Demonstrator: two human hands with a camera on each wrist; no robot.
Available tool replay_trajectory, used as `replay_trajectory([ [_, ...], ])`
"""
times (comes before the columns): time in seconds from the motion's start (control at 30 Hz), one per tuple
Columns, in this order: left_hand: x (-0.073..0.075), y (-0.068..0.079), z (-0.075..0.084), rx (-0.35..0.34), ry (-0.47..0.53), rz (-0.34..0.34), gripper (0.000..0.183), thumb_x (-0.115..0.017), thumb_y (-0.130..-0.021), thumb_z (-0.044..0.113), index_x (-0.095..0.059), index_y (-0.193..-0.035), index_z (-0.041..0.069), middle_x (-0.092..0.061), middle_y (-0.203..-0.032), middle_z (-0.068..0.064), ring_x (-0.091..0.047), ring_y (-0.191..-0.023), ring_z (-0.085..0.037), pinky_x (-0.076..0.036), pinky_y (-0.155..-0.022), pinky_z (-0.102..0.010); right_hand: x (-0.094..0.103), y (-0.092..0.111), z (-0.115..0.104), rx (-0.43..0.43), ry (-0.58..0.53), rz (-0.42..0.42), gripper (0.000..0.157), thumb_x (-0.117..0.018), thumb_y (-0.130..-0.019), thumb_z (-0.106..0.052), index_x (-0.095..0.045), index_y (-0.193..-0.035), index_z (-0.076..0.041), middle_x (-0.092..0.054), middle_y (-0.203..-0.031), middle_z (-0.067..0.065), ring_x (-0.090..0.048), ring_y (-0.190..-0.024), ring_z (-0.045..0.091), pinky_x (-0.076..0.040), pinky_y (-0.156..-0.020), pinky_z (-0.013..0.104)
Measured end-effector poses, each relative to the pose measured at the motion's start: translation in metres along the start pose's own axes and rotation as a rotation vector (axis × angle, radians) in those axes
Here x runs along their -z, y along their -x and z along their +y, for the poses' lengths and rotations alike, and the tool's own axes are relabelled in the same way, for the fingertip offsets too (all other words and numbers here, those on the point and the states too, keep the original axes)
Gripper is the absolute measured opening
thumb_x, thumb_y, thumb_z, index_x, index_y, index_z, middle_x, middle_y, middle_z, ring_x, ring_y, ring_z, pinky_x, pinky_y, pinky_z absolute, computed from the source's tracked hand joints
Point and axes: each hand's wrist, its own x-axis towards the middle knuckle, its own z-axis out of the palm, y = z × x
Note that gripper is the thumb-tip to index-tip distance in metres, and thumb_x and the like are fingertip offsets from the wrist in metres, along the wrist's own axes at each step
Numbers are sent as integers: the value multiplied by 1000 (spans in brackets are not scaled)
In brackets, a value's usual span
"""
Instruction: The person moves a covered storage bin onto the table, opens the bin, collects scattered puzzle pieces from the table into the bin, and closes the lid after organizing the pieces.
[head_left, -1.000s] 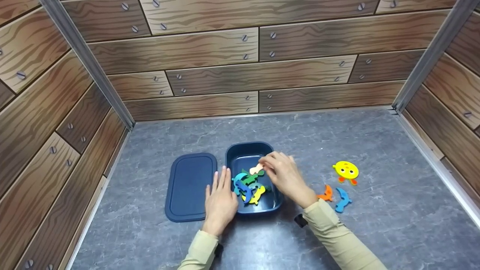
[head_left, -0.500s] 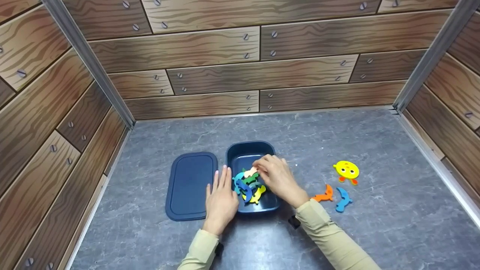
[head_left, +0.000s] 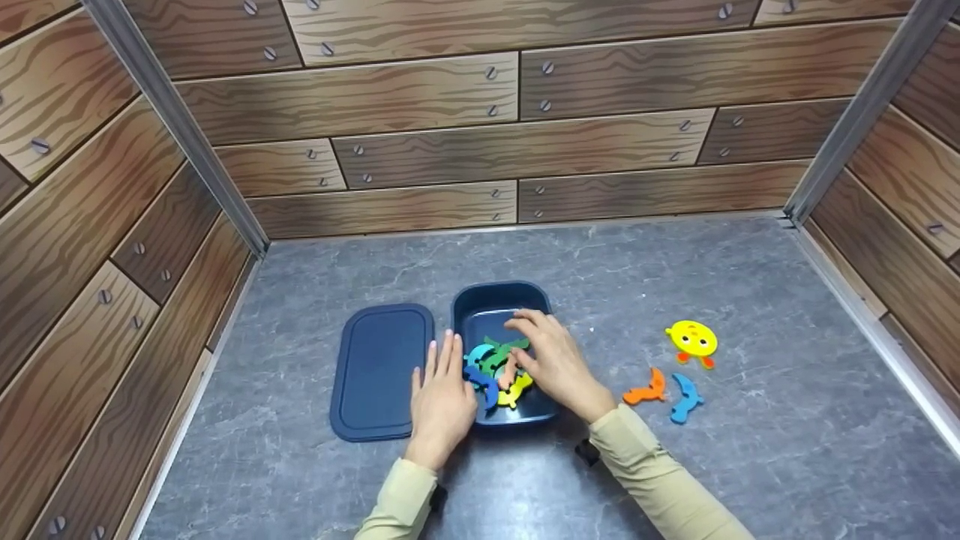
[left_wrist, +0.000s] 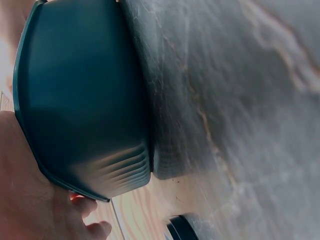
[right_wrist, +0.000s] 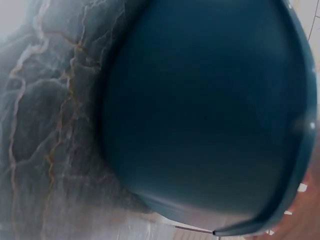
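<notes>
In the head view a dark blue box holds a heap of flat, animal-shaped pieces. A peach piece lies on the heap beside a green piece, a yellow piece and a dark blue piece. Over the box's right side is my right hand, thumb and fingers apart, the thumb tip close to the peach piece. My left hand rests along the left rim with straight fingers. Both wrist views mostly show the box's outer wall.
Left of the box lies its flat blue lid. Out to the right are a yellow round face piece, an orange piece and a blue curved piece. Wood-patterned walls enclose the grey marbled tabletop.
My right hand moved left over the box and let go of the peach piece, which now lies nearer the front of the heap. My left hand stayed put.
</notes>
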Motion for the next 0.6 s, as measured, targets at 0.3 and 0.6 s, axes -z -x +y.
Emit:
replay_trajectory([
  [0.3, 1, 0, 1, 1, -3, 3, 65, -50, -99, 20, -24, -158, 14, -16, -163, 2, -14, -149, -26, -19, -114, -58, 12, 8, 0, -42, -27, 15, 37, -73, -87, -4, -67, -123, -10, -58, -132, 6, -54, -113, 26, -46, -93, 41],
  [0.6, 1, 0, 1, 10, 0, 5, 65, -50, -98, 19, -24, -158, 14, -16, -163, 2, -14, -149, -26, -19, -114, -58, 25, 17, 0, -79, -30, 28, 36, -74, -87, -9, -68, -123, -8, -60, -130, 9, -54, -112, 26, -43, -95, 43],
])
